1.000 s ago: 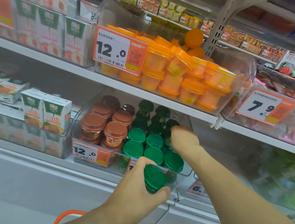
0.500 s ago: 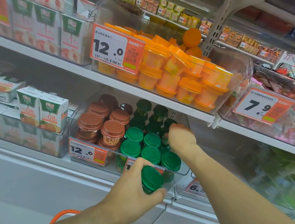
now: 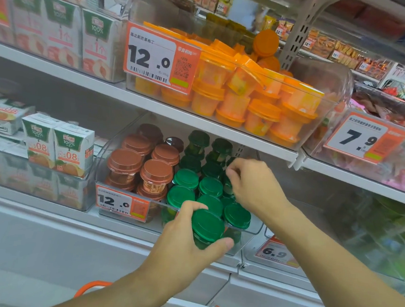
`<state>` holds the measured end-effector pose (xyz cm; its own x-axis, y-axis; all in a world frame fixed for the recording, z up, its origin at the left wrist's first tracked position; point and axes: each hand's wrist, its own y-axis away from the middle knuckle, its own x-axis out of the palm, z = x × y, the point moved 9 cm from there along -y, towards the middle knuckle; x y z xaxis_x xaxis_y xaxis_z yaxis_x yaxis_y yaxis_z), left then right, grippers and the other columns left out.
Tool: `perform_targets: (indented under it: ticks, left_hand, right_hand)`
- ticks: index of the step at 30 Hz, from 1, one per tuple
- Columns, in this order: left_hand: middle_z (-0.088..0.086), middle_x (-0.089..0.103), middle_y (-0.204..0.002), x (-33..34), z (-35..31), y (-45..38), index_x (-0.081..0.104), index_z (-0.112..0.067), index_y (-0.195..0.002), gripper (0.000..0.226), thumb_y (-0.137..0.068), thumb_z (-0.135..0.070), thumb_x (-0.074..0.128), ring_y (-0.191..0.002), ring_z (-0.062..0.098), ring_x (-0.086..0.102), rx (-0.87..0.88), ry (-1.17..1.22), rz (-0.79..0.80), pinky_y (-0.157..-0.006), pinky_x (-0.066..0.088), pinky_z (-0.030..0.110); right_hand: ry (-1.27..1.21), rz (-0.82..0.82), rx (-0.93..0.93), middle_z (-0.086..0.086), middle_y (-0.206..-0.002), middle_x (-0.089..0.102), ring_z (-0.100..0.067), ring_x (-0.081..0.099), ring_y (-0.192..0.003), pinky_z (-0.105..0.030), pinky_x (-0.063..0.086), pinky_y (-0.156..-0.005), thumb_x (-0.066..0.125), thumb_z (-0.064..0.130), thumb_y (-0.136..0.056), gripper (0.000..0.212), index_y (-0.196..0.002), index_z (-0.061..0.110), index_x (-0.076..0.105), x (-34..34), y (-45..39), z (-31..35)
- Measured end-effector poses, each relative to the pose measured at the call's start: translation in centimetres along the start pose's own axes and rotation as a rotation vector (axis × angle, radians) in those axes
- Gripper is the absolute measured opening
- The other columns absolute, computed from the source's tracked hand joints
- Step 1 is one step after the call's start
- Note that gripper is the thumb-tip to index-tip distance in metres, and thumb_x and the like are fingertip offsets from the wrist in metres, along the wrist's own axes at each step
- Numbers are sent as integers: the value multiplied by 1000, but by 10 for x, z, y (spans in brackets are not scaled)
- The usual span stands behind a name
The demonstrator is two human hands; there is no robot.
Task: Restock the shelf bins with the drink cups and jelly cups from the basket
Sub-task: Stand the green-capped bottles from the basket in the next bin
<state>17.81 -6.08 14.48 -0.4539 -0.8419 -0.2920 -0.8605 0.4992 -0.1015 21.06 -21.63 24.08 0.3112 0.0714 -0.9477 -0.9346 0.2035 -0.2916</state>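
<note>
Now your left hand (image 3: 184, 240) grips a green-lidded cup (image 3: 206, 227) at lower centre of the frame, just before the clear bin's front wall (image 3: 250, 233). Your right hand (image 3: 255, 185), fingers curled, reaches among the green cups (image 3: 186, 178); what it grasps is hidden.

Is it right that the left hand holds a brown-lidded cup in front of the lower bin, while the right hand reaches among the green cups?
Not quite: in the head view the left hand holds a green-lidded cup, not brown-lidded. The rest stands: the right hand reaches among the green cups in the lower bin.
</note>
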Motion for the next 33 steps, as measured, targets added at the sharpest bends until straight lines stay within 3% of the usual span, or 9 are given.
perform_targets:
  ticks: [3, 6, 10, 13, 17, 20, 24, 28, 33]
  left_hand:
    - [-21, 64, -101, -4, -12, -4, 50, -42, -113, 61, -64, -56, 83, -98, -5, 57, 81, 35, -34, -74, 43, 11]
    - [-17, 68, -97, -3, -19, -4, 57, -37, -111, 58, -62, -40, 89, -91, -5, 61, 127, 95, -66, -70, 44, 8]
    - [-17, 63, -110, 5, -21, -4, 54, -36, -124, 73, -58, -41, 86, -104, 1, 58, 160, 16, -65, -83, 48, 15]
    - [-18, 37, -137, 6, -25, -5, 27, -29, -147, 96, -69, -52, 78, -128, 1, 36, 232, -215, -78, -107, 32, 18]
    - [1, 10, -161, 7, -22, -9, 8, -19, -155, 84, -88, -48, 50, -149, 19, 5, 295, -797, -78, -121, 8, 38]
    - [6, -7, -164, 11, -5, -10, -1, -15, -155, 83, -92, -47, 43, -150, 28, -11, 214, -999, 38, -122, -3, 47]
    - [6, -10, -163, 12, -2, -9, -3, -14, -155, 83, -93, -47, 42, -150, 28, -14, 194, -1036, 53, -122, -5, 48]
    - [7, -8, -164, 13, -2, -10, -1, -15, -155, 81, -94, -47, 41, -150, 28, -12, 196, -1030, 60, -122, -3, 48]
    - [6, -8, -164, 11, -1, -11, -1, -15, -155, 80, -94, -46, 40, -150, 27, -12, 218, -1016, 65, -122, -4, 47]
  right_hand:
    - [-359, 234, -52, 15, -95, 70, -1, 66, -81, -19, 52, -69, 54, 59, -91, 34, -108, 33, 68, -11, 43, 29]
    - [-306, 373, -91, 21, -105, 65, -1, 63, -89, -23, 54, -77, 59, 72, -79, 55, -125, 43, 61, -6, 75, 37]
    - [-325, 311, -88, 26, -109, 64, 0, 64, -94, -25, 56, -83, 75, 66, -67, 63, -125, 48, 58, -8, 88, 31]
    - [-463, 255, -47, 22, -111, 65, -3, 67, -95, -32, 58, -84, 78, 59, -67, 58, -120, 44, 59, -7, 77, 19]
    - [16, 89, -112, 9, -136, 58, -14, 51, -122, -35, 44, -104, 76, 38, -85, 64, -141, 34, 45, -8, 44, -7]
    - [299, 163, -113, 1, -146, 47, -26, 42, -130, -40, 36, -108, 71, 39, -89, 67, -148, 35, 38, 1, 21, -23]
    - [481, 329, -103, 0, -137, 50, -29, 43, -128, -43, 28, -108, 73, 39, -87, 65, -146, 40, 44, 19, -1, -33]
    - [326, 505, -95, -3, -137, 55, -26, 54, -120, -35, 44, -99, 74, 10, -86, 65, -143, 31, 51, 36, -10, -30]
    - [330, 496, -143, -3, -135, 54, -24, 55, -117, -25, 42, -84, 74, 1, -83, 66, -139, 29, 56, 47, -15, -25]
